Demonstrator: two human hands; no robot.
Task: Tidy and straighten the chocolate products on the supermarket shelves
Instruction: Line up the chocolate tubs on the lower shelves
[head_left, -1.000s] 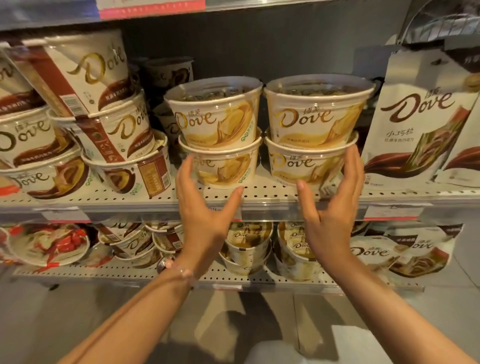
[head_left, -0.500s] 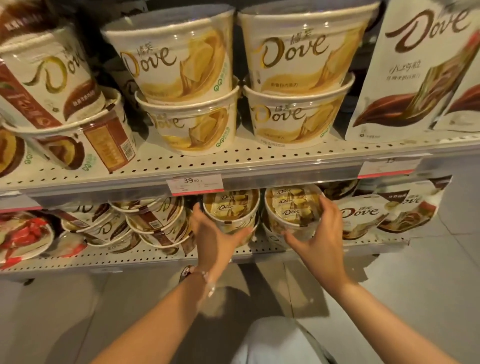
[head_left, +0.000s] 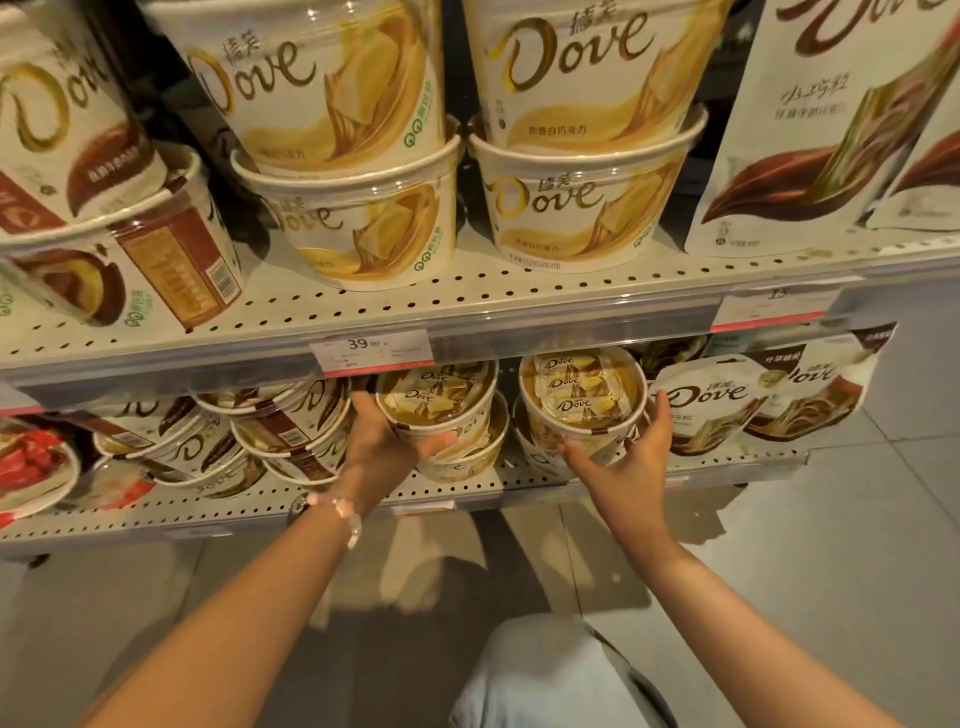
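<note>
On the lower shelf (head_left: 524, 480), the left hand (head_left: 382, 441) cupped the left golden tub (head_left: 436, 397), thumb and fingers curled round its wall; the right hand (head_left: 631, 449) gripped the right golden tub (head_left: 582, 395) the same way. Both tubs sat atop matching tubs, just beside each other.
</note>
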